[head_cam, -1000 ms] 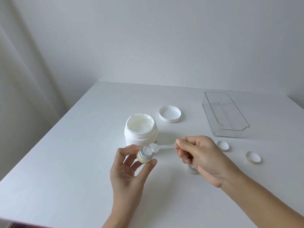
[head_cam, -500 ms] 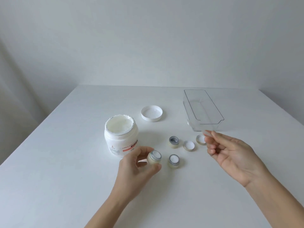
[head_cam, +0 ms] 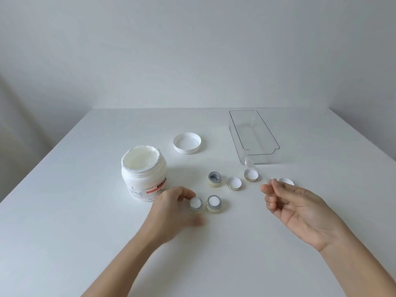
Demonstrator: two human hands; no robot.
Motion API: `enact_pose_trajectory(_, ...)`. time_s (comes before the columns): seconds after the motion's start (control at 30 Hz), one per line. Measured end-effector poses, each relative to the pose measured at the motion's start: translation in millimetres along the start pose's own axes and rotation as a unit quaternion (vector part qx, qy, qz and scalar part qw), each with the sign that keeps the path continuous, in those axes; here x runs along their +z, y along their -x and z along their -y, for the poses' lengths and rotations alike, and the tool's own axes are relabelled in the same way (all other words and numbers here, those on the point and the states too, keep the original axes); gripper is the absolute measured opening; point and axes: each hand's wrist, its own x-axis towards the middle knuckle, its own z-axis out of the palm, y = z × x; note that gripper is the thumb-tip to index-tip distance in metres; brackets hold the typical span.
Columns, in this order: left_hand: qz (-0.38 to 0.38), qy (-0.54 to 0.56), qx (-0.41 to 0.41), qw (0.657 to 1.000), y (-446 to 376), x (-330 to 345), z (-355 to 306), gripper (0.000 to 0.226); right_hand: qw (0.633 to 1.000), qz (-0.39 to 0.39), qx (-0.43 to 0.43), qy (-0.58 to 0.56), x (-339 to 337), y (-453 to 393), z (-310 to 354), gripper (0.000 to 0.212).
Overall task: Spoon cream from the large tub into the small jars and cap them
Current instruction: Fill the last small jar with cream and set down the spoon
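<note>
We see the left hand gripping a filled small jar on the table, the right hand pinching the clear spoon; capping likely follows, with caps just beyond its fingertips.

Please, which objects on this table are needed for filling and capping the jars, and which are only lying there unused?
Needed: large tub, spoon in right hand, three small jars, one at left hand, small caps.
Unused: tub lid, clear tray.

Tub left — jars right
</note>
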Motion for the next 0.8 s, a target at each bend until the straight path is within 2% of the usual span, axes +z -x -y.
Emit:
enact_pose_trajectory(0.07, 0.046, 0.031, -0.008, 0.998, -4.7, -10.0, -4.9, 0.061, 1.000, -0.005, 0.018, 0.001, -1.1, -0.3, -1.1, 0.014)
enact_pose_trajectory(0.1, 0.047, 0.045, 0.003, 0.998, -9.4, -14.4, -8.7, 0.058, 1.000, -0.006, 0.025, -0.002, -1.6, -0.3, -1.6, 0.013)
enact_pose_trajectory(0.23, -0.005, 0.033, 0.052, 0.998, -38.7, -17.7, -26.1, 0.034, 0.999, 0.008, 0.039, -0.002, -1.0, -1.4, -2.4, 0.012)
enact_pose_trajectory(0.33, 0.033, -0.022, 0.039, 0.998, -64.6, -8.2, -29.1, 0.041, 0.999, 0.013, 0.031, 0.003, -0.5, -1.3, -2.5, 0.012)
enact_pose_trajectory(0.43, 0.102, -0.007, 0.019, 0.995, -82.0, -1.2, -25.0, 0.054, 1.000, 0.008, 0.009, 0.002, -0.7, -0.7, -2.2, 0.010)
enact_pose_trajectory(0.57, 0.123, -0.010, 0.044, 0.991, -94.3, 5.6, -21.2, 0.057, 1.000, -0.005, -0.021, 0.020, -1.5, -0.9, -1.6, 0.013)
enact_pose_trajectory(0.8, 0.089, 0.002, 0.078, 0.993, -95.1, 12.1, -18.6, 0.030, 0.996, -0.008, -0.072, 0.057, 7.6, -5.0, 1.1, 0.027)
